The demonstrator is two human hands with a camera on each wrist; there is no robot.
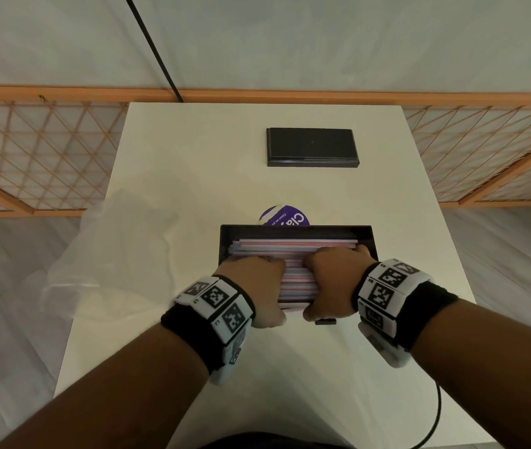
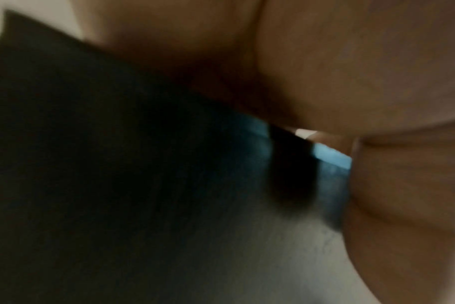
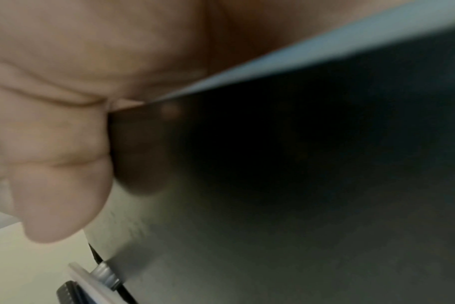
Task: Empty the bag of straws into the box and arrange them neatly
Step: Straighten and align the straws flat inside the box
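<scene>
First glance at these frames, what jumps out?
Both hands, left hand and right hand, sit on a stack of pink-and-blue straws filling the black box at the table's near centre. The crumpled clear bag lies to the left, and a black lid sits farther back.

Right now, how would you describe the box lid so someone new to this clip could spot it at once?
Start at the white table and look to its far end, beyond both hands and the open box of straws. The lid lies there flat and alone: a black closed rectangle, unlike the open box.
</scene>
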